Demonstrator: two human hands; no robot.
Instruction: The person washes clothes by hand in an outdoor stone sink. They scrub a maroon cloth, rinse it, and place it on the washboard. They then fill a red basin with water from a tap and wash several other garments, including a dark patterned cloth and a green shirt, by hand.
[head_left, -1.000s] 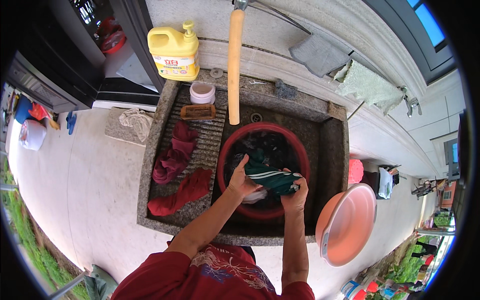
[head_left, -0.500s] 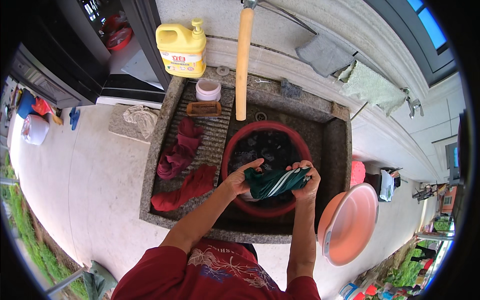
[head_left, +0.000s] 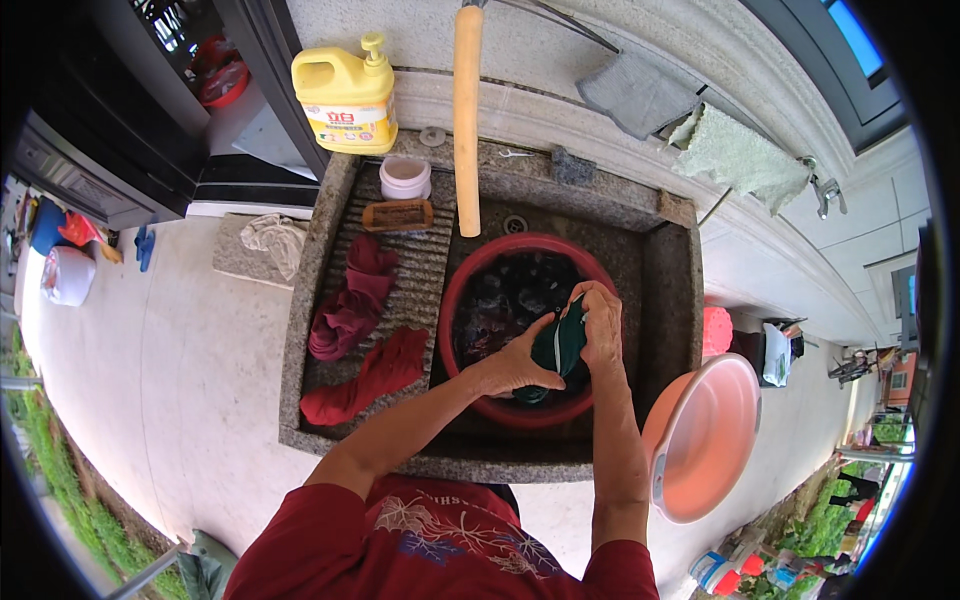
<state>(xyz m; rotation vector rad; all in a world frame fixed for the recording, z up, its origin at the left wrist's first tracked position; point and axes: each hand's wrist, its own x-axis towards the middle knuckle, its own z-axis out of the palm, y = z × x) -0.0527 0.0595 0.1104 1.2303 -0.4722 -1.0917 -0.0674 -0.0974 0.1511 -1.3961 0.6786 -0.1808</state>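
Both my hands grip a dark green cloth (head_left: 556, 345) twisted upright over a red basin (head_left: 470, 282) of dark water. My left hand (head_left: 512, 367) holds its lower end and my right hand (head_left: 600, 322) clasps the upper end. The basin sits in the right well of a stone wash sink (head_left: 672, 268). Two wrung red garments (head_left: 358, 335) lie on the ribbed washboard slope to the left.
A yellow detergent jug (head_left: 346, 98), a small pink tub (head_left: 405, 176) and a brown soap bar (head_left: 398, 215) stand at the sink's back. A wooden pole (head_left: 467, 110) leans over it. A pink basin (head_left: 702, 438) rests at the right. Grey and green cloths hang on the ledge.
The green cloth was stretched sideways between my hands; now it is bunched and turned upright, with my right hand above my left. The view has shifted slightly.
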